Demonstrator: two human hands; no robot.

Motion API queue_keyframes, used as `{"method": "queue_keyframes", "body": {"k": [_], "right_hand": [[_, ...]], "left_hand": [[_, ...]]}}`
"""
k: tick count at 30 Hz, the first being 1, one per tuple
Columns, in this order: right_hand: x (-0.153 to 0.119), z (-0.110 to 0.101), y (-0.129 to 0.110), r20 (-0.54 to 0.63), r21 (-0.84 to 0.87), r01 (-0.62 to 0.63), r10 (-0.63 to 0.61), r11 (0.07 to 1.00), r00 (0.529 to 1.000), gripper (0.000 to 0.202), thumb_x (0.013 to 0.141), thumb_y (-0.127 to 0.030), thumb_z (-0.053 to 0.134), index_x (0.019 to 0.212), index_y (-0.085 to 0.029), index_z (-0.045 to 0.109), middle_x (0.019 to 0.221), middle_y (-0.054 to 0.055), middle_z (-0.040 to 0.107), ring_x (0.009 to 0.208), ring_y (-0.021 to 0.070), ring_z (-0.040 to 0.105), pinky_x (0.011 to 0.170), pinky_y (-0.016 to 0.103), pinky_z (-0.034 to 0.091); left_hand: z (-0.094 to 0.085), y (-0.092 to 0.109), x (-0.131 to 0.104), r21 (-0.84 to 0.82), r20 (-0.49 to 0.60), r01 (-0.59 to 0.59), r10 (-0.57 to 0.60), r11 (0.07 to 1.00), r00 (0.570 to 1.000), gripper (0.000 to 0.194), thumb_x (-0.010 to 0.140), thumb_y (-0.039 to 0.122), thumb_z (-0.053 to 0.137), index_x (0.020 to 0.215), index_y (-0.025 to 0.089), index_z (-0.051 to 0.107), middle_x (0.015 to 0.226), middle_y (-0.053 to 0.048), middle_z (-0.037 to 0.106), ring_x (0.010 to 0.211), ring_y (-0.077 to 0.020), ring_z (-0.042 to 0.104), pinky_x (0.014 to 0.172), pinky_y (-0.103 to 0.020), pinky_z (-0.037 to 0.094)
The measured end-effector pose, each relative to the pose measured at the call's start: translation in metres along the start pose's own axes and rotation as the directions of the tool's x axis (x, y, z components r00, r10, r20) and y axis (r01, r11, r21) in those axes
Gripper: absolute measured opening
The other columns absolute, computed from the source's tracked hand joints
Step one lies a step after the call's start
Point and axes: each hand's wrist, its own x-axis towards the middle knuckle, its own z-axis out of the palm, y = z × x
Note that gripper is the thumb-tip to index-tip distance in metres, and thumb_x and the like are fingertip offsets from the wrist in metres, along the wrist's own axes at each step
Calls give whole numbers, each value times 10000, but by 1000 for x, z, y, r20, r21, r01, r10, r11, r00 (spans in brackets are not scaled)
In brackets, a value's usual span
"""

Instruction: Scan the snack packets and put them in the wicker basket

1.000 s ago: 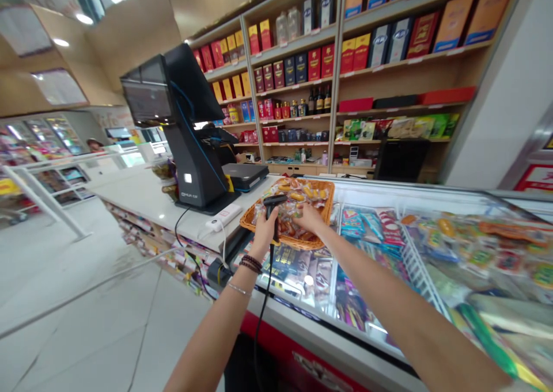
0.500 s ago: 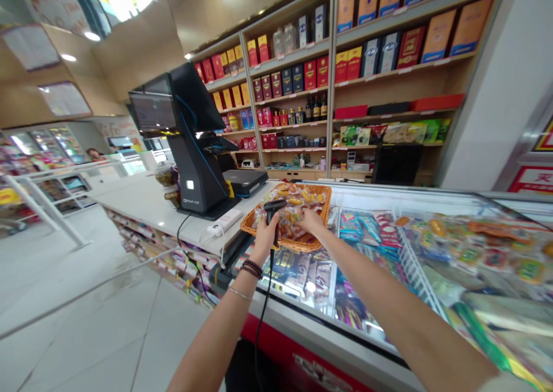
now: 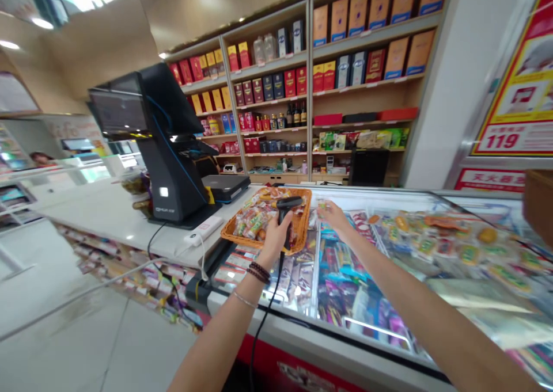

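Observation:
My left hand (image 3: 277, 234) is wrapped round the handle of a black barcode scanner (image 3: 288, 203), its head over the right part of an orange wicker basket (image 3: 242, 241). Inside the basket lie several small packaged snacks (image 3: 256, 218) in clear wrappers. To the right of the basket, above the freezer's glass top, my right hand (image 3: 333, 216) is closed with a small clear-wrapped snack packet (image 3: 322, 209) at its fingertips. A black cable (image 3: 268, 307) hangs from the scanner.
A glass-topped freezer (image 3: 345, 317) of bagged goods runs beneath my arms, with more packaged snacks (image 3: 444, 245) on its right side. On the left counter (image 3: 90, 208) stand a checkout terminal (image 3: 166, 167), a flat black device (image 3: 227, 186) and a white power strip (image 3: 204, 231). Shelves (image 3: 268, 104) of boxes line the back.
My right hand has left the basket and moved right with a small packet. The scanner in my left hand has shifted right across the basket. The view has turned right.

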Motion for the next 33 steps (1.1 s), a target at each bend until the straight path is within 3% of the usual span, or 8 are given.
{"method": "queue_keyframes", "body": {"k": [3, 6, 10, 13, 17, 20, 26, 33], "right_hand": [[-26, -54, 9, -1, 171, -192, 195, 966, 981, 483, 624, -292, 1045, 965, -293, 703, 871, -11, 792, 813, 242, 798, 821, 432, 764], [-48, -95, 16, -76, 191, -270, 289, 944, 954, 499, 604, -250, 1039, 982, -305, 717, 839, -15, 790, 784, 264, 814, 826, 482, 785], [-65, -131, 20, -178, 174, -240, 270, 955, 946, 569, 603, -360, 1070, 1071, -303, 752, 973, 29, 848, 925, 318, 875, 893, 528, 779], [-69, -146, 27, -176, 147, -192, 217, 970, 960, 633, 600, -493, 1097, 1114, -310, 776, 1126, 62, 863, 1069, 348, 882, 966, 556, 763], [-65, -149, 45, -218, 121, -139, 163, 983, 962, 721, 563, -682, 1101, 1108, -338, 778, 1154, 61, 831, 1088, 366, 850, 968, 611, 745], [-62, -147, 54, -211, 86, -138, 154, 987, 965, 793, 502, -720, 1116, 1094, -315, 779, 1074, 53, 799, 1033, 356, 820, 932, 633, 747], [-59, -149, 60, -210, 18, -112, 113, 994, 971, 750, 543, -666, 1115, 1109, -290, 799, 1139, 87, 839, 1088, 374, 819, 942, 621, 744], [-53, -152, 64, -214, -249, 48, -103, 967, 971, 572, 714, -667, 1026, 1073, -275, 816, 1091, 100, 872, 1188, 402, 820, 1115, 641, 676]], "left_hand": [[45, -7, 4, -51, 113, 34, -28, 998, 993, 765, 768, 937, 935, 798, 246, 609, 597, 44, 584, 452, -110, 510, 461, -255, 404], [90, -20, 6, -93, 201, 107, -86, 990, 976, 756, 725, 907, 965, 820, 239, 623, 649, 40, 617, 462, -103, 532, 451, -246, 413], [136, -39, 3, -111, 272, 163, -127, 980, 954, 743, 729, 893, 956, 798, 243, 603, 649, 39, 613, 449, -95, 518, 448, -249, 399], [155, -56, -2, -113, 311, 158, -116, 981, 943, 761, 716, 918, 942, 796, 237, 612, 650, 30, 622, 457, -95, 519, 463, -251, 403], [161, -79, -8, -99, 297, 172, -136, 980, 945, 786, 715, 965, 907, 806, 241, 615, 630, 41, 595, 437, -97, 492, 444, -255, 369], [155, -87, -12, -95, 286, 167, -134, 981, 949, 759, 760, 946, 898, 840, 242, 626, 641, 47, 588, 437, -99, 482, 434, -257, 351], [141, -76, -18, -33, 332, 134, -115, 990, 936, 698, 826, 882, 905, 863, 236, 644, 657, 49, 596, 440, -98, 478, 438, -260, 349], [141, -62, -24, 32, 361, 98, -102, 995, 927, 673, 858, 865, 882, 838, 240, 633, 618, 50, 590, 430, -95, 465, 449, -261, 360]]}}
